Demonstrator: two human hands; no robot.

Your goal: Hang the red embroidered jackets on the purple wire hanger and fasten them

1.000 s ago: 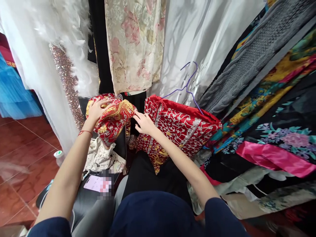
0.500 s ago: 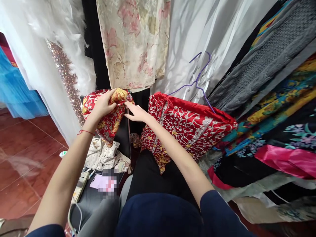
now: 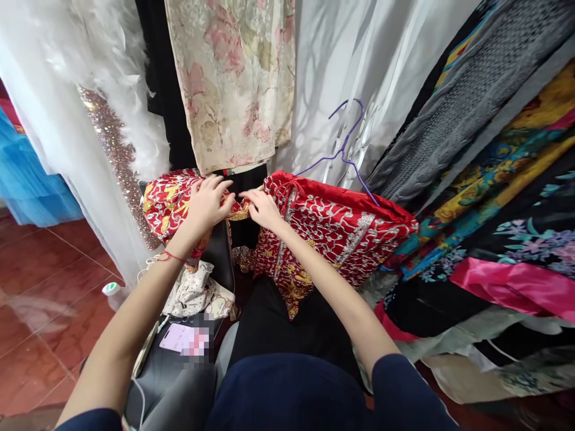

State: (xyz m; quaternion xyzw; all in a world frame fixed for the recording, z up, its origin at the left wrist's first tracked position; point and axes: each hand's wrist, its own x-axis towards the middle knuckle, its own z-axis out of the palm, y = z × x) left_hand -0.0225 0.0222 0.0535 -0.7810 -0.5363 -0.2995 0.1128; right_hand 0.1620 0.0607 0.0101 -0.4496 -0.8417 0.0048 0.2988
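Observation:
A bunched red garment (image 3: pixel 168 200) with gold and silver embroidery lies at the left on a dark seat. My left hand (image 3: pixel 207 205) rests over it, its fingers stretched out and spread apart from the thumb. Between my hands runs a gold-and-red edge (image 3: pixel 237 213) of the cloth. My right hand (image 3: pixel 264 209) has its fingers closed on the end of that edge. Just right of it, a red embroidered skirt (image 3: pixel 332 227) with a drawstring waistband hangs on a purple hanger (image 3: pixel 345 146), its lower part against my legs.
Cream floral cloth (image 3: pixel 238 90) hangs ahead. White feathered fabric (image 3: pixel 130 90) is at the left, and several garments (image 3: pixel 471 197) hang at the right. On the seat lie a dotted white cloth (image 3: pixel 191 293) and a pink card-like item (image 3: pixel 179 340). A white-capped bottle (image 3: pixel 113 292) stands on the left.
My right hand has moved right, drawing out an edge of the red garment. My left hand has spread its fingers and shifted slightly right and down. The view has shifted a little.

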